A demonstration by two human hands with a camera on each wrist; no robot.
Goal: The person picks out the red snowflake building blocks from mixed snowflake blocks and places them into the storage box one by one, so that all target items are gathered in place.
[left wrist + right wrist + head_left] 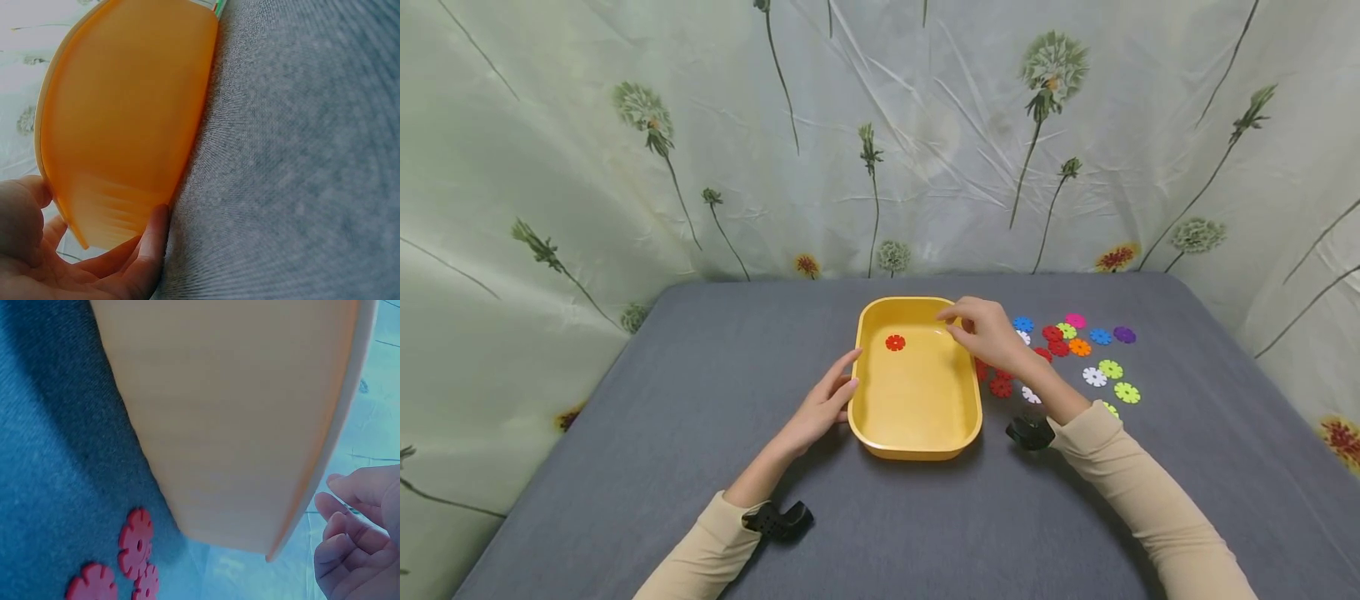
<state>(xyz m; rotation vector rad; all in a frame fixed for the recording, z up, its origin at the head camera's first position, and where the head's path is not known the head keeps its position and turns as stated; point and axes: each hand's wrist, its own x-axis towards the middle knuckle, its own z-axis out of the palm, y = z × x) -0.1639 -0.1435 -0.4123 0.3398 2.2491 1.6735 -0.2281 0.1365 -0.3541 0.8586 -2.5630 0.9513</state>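
Note:
A yellow plastic bin point(916, 446) stands on the cloth-covered table in the head view, with a red flower-shaped disc point(895, 342) inside. My left hand point(823, 408) rests against the bin's left side. In the left wrist view, the thumb and a finger touch the rim while other fingers lie along the outer wall point(125, 94). Above the bin's far right part hovers my right hand point(988, 329), fingers loosely bent and thumb apart from them. Nothing shows between its fingers in the right wrist view, where the hand point(359, 531) is beside the rim.
Right of the bin, several flower-shaped discs lie scattered, among them a purple disc point(1124, 334), an orange disc point(1079, 347) and a white disc point(1094, 377). Red discs point(135, 542) lie close to the bin's wall. A flower-printed curtain point(955, 150) hangs behind the grey tabletop point(730, 358).

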